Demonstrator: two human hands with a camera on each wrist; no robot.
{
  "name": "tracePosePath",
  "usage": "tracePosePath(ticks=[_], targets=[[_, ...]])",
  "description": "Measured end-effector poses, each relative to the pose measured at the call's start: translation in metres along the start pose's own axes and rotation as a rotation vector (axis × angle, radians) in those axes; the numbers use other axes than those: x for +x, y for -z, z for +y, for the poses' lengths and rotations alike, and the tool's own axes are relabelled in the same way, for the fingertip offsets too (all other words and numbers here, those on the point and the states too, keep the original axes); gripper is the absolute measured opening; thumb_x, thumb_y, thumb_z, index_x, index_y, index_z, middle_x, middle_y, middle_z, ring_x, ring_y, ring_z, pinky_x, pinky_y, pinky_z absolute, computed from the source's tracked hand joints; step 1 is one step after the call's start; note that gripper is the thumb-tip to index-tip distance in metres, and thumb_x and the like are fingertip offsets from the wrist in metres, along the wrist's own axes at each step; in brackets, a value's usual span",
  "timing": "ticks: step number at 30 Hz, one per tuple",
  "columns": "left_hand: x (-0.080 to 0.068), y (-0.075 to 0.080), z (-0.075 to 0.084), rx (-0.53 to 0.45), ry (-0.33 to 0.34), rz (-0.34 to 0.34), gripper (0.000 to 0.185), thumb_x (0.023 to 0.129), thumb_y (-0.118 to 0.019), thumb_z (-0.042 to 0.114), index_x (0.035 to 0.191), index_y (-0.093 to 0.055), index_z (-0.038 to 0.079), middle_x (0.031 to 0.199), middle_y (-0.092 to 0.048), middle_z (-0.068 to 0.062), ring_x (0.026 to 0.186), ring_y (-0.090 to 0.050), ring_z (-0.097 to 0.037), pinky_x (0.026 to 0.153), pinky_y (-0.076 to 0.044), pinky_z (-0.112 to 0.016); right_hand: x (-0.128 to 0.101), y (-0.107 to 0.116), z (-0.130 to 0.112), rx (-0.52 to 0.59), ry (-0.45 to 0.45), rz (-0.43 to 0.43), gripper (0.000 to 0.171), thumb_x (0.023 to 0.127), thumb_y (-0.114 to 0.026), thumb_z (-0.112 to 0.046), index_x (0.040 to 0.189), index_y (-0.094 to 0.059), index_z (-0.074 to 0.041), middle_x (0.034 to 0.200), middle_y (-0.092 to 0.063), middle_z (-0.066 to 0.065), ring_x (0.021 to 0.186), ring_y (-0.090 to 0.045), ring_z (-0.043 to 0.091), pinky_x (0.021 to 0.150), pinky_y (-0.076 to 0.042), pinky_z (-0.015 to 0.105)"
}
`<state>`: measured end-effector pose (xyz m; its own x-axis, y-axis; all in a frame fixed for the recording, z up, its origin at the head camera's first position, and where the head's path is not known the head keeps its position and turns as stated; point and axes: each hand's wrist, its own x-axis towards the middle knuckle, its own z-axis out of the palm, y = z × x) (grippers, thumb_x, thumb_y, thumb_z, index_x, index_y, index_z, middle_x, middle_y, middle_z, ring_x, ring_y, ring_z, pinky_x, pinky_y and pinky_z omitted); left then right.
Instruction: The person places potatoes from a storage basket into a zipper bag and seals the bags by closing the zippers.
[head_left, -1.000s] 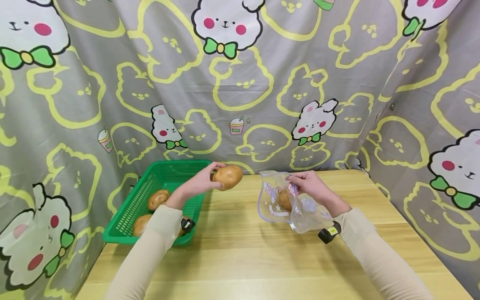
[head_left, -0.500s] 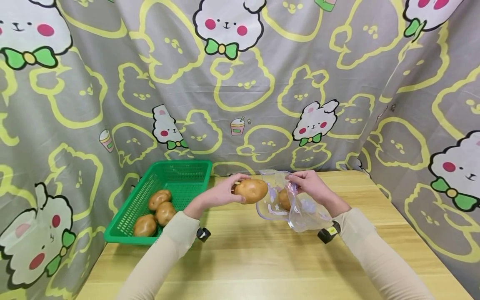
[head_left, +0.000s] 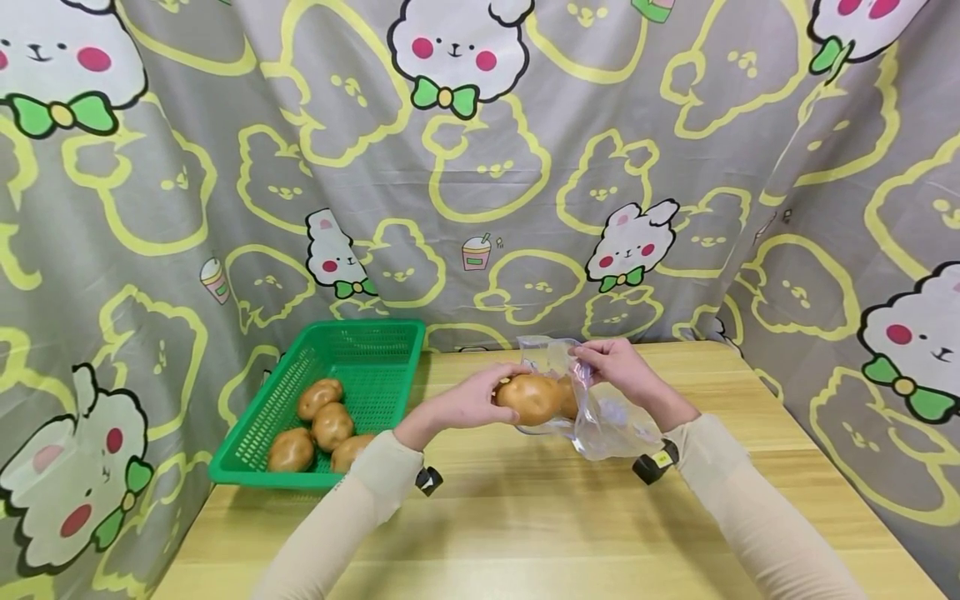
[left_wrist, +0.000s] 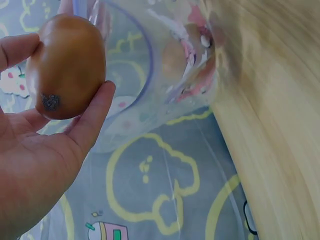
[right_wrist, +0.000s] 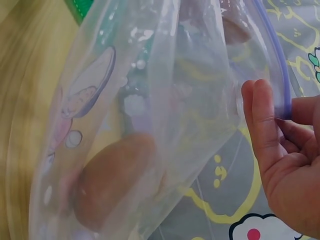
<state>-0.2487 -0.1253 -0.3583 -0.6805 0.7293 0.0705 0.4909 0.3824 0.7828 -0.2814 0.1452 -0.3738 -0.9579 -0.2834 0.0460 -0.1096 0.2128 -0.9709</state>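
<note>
Potato [head_left: 529, 398]: we see it at centre frame, right at the mouth of the bag, above the table [head_left: 525, 533].
Left hand [head_left: 471, 405]: fingers curled round the potato, which leads into the opening.
Right hand [head_left: 617, 365]: pinches the zip-lock bag [head_left: 600, 417] rim, lifting the mouth open; one potato [right_wrist: 117, 177] already lies inside.
Green basket [head_left: 375, 350]: centre left, four potatoes [head_left: 318, 425] within the left hand's reach.

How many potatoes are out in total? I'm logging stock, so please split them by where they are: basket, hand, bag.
Potatoes in the green basket: 4
Potato held by the left hand: 1
Potato already inside the clear bag that the right hand holds open: 1
Total: 6 potatoes
</note>
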Motion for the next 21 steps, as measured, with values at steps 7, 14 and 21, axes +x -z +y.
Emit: tracePosePath(ticks=[7,14,21], targets=[[0.004,-0.009,-0.001,0.165,0.051,0.033,0.071,0.078,-0.068,0.018,0.143,-0.039,0.011,0.13,-0.046,-0.012,0.11,-0.048,-0.021,0.089,-0.043,-0.032,0.001,-0.001,-0.004,0.005,0.013,-0.005,0.035,0.098,-0.052,-0.013,0.111,-0.059,0.019,0.071,-0.065,0.003,0.059,-0.058,0.006,0.057,-0.052,0.023],[0.007,-0.016,-0.002,0.182,0.022,0.056,0.07,0.078,-0.067,0.017,0.142,-0.039,0.007,0.128,-0.049,-0.012,0.108,-0.05,-0.02,0.088,-0.043,-0.031,0.001,0.0,-0.007,-0.018,0.018,-0.007,0.034,0.098,-0.051,-0.013,0.111,-0.06,0.017,0.073,-0.066,0.004,0.06,-0.059,0.006,0.058,-0.053,0.023],[0.01,-0.023,-0.001,0.127,0.026,0.09,0.066,0.08,-0.07,0.014,0.139,-0.041,0.004,0.136,-0.047,-0.011,0.113,-0.051,-0.018,0.09,-0.044,-0.028,0.003,0.001,-0.005,-0.007,0.028,-0.005,0.035,0.098,-0.052,-0.013,0.112,-0.058,0.019,0.072,-0.066,0.005,0.059,-0.058,0.006,0.058,-0.053,0.023]])
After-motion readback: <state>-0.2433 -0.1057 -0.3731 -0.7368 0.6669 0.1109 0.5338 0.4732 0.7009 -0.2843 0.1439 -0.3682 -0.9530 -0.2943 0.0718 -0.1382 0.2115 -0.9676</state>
